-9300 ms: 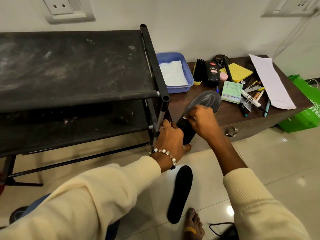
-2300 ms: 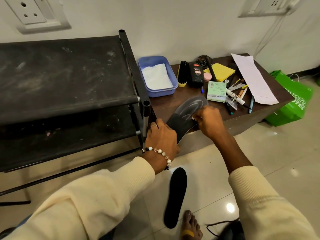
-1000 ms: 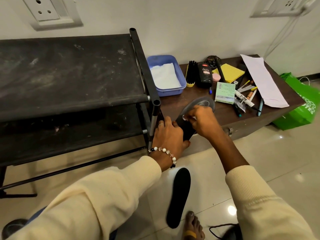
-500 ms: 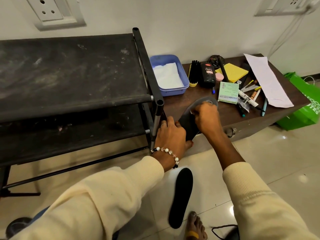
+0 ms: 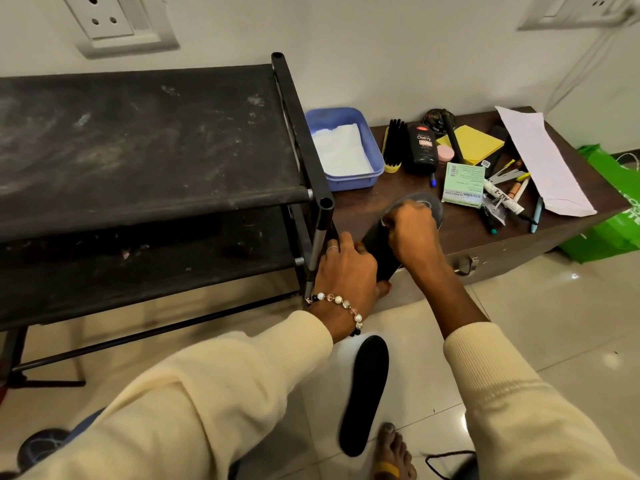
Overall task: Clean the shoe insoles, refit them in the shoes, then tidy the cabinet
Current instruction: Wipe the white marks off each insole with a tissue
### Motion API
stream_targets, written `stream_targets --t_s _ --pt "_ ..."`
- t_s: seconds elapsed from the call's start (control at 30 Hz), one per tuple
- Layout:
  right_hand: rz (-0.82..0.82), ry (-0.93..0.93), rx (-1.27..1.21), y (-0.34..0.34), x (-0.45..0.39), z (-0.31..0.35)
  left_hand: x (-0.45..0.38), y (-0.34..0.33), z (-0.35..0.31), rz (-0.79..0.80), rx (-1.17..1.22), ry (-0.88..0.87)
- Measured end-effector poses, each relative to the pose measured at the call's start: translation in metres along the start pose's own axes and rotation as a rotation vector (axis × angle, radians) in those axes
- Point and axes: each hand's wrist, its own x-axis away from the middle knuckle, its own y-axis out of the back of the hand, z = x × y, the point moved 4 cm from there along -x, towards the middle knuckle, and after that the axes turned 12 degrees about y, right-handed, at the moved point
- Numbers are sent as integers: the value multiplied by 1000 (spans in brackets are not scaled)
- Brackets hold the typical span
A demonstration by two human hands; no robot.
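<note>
Right hand sits farther up the insole than half a second ago, nearer its rounded end; a second ago it was lower, toward the middle. Left hand unchanged, same hold.

Left to right:
- Black shoe rack, two dusty fabric shelves visible, just left of the left fingers.
- Left hand: fingers curled round the near end of the insole, gripping it at the table edge. Bead bracelet on that wrist.
- Insoles, two: one held, lying slantwise on the table under both hands; second insole flat on the floor, below the hands, beside a bare foot.
- Right hand: fingers bunched and pressed onto the held insole. A scrap of something pale shows at the fingertips; cannot tell what.
- Beyond the fingers: one blue tray with white paper, one shoe brush, one black bottle.
- Right of the fingers: one green box, one yellow pad, a scatter of pens, one white paper sheet.
- Far right, on the floor: one green bag.
</note>
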Motion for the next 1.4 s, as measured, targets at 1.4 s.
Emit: stream_targets --t_s 1.4 --pt "-12 -57 -242 44 41 -65 -6 4 -15 -42 -111 32"
